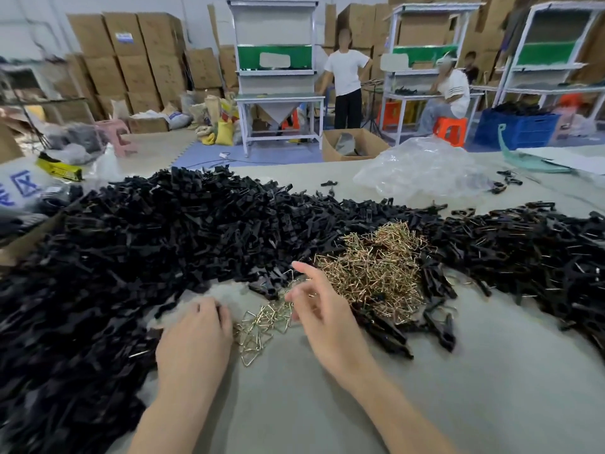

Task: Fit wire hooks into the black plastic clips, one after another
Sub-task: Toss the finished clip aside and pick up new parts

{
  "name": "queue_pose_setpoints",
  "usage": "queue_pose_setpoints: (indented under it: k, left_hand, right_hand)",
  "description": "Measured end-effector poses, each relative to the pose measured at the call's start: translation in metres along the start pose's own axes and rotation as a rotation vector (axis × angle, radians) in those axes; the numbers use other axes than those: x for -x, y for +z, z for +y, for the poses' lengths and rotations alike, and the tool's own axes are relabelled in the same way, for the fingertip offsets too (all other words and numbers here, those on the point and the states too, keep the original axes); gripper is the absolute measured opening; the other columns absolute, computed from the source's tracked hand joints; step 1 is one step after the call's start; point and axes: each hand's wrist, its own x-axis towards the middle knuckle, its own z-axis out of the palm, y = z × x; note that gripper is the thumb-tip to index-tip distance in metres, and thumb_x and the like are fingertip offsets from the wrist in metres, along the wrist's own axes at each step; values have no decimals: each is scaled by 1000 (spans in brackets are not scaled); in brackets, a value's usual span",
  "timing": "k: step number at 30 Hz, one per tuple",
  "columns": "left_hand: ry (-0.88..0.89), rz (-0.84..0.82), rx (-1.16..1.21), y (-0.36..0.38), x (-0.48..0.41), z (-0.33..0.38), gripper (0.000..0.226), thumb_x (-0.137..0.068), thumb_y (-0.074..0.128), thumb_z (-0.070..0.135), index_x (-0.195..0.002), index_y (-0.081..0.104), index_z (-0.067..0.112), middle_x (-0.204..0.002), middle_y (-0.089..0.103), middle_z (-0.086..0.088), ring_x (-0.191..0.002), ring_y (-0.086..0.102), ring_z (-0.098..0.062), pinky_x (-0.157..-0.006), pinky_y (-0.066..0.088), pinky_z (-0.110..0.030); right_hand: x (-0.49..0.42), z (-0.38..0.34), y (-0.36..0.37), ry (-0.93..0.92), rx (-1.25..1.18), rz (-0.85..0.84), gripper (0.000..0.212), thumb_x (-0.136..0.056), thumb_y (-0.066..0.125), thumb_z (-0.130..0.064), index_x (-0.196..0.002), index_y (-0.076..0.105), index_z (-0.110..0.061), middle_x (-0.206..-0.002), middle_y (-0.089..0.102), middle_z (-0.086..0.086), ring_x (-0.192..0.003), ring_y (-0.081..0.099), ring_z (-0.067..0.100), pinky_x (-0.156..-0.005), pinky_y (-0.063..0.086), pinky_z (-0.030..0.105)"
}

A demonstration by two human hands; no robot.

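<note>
The wire hooks (262, 326) nearest the person are a small gold bunch on the table (458, 404), right btwn the two hands. A much bigger heap of hooks (376, 267) sits just behind the right hand (322, 317). The black clips (163, 231) are piled high on the left and across the back. More clips on the right (523, 244) show bits of wire.

The right hand is over the small bunch w/ fingers spread and one finger sticking out. It's blurry, so I can't tell if it pinches a hook. The left hand (196, 335) is palm down w/ fingers curled at the edge of the black pile. Its tips are hidden, so I can't tell if it holds a clip.

What could go wrong: the hooks are tangled, so pulling one may drag up a clump. A hook could also slip and get lost in the black pile, since the piles touch. A clip picked up the wrong way round won't take the hook.

The hooks look like little bent triangles lying flat and pointing every which way, no one direction. The small bunch is a strip, long way running from near the person up and away twd the right hand.

Farther out: a clear plastic bag (422, 168) at the back of the table, then benches, boxes and ppl.
</note>
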Motion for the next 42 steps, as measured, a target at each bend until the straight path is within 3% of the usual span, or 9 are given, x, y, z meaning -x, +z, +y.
queue_pose_setpoints:
  k: [2, 8, 12, 16, 20, 25, 30, 38, 42]
  left_hand:
    - [0, 40, 39, 1, -3, 1, 27, -100, 50, 27, -81, 61, 12, -80, 64, -8, -71, 66, -33, -58, 51, -39]
    - [-128, 200, 399, -5, -14, 2, 49, -102, 39, 44, -62, 42, 16, -56, 53, 1, -55, 50, -20, -58, 37, -36]
    - [-165, 194, 519, -5, -16, 1, 51, -99, 33, 53, -64, 44, 17, -51, 52, 0, -59, 52, -25, -60, 42, -40]
    - [-195, 239, 736, -6, -18, 2, 54, -96, 28, 59, -71, 59, 22, -52, 55, 7, -55, 51, -11, -57, 40, -37]
    - [-232, 255, 984, -9, -22, -3, 48, -95, 27, 60, -82, 65, 32, -57, 50, 8, -51, 42, -11, -58, 40, -39]
    - [-319, 197, 1089, -2, -28, -17, 57, -93, 29, 65, -85, 68, 24, -58, 45, 8, -51, 40, -12, -54, 36, -36]
    - [-298, 113, 848, 10, -28, -19, 56, -94, 24, 60, -79, 66, 28, -49, 54, 9, -58, 52, -20, -61, 41, -38]
    - [-109, -6, 179, 7, -20, -18, 35, -92, 45, 58, -77, 55, 28, -72, 63, 8, -73, 59, -23, -63, 43, -33]
    - [-67, 116, 379, -3, -21, -15, 35, -98, 48, 47, -73, 56, 24, -58, 59, 5, -63, 58, -25, -63, 49, -40]
  right_hand:
    - [-1, 4, -1, 14, -28, -10, 38, -104, 50, -34, -139, 44, -49, -102, 68, -16, -80, 66, 25, -71, 57, 39]
    - [-5, 6, -5, 100, -151, -13, 31, -105, 51, -29, -123, 55, -54, -98, 70, -10, -81, 69, 13, -71, 58, 41]
    - [-4, 3, -2, 70, -98, -106, 29, -104, 50, -32, -121, 54, -56, -97, 70, -13, -81, 67, 16, -72, 56, 34]
    - [-1, 2, 0, 58, -87, -166, 29, -105, 51, -29, -122, 55, -52, -97, 69, -12, -80, 67, 7, -70, 56, 23]
    - [0, 3, 2, 74, -95, -207, 29, -105, 52, -28, -124, 56, -50, -97, 68, -14, -81, 67, 10, -63, 55, 21]
    - [0, 5, 1, 80, -91, -209, 28, -104, 52, -28, -122, 58, -50, -97, 69, -14, -81, 68, 7, -64, 53, 18]
    - [0, 5, 1, 97, -89, -217, 27, -104, 51, -29, -119, 60, -50, -96, 70, -14, -81, 68, 8, -70, 57, 25]
    - [-1, 3, 1, 117, -74, -213, 24, -103, 52, -31, -115, 63, -49, -94, 72, -15, -80, 68, 6, -68, 53, 17]
    - [-1, 0, -1, 136, -117, -193, 22, -104, 51, -31, -114, 64, -46, -95, 72, -13, -80, 69, 4, -67, 50, 16]
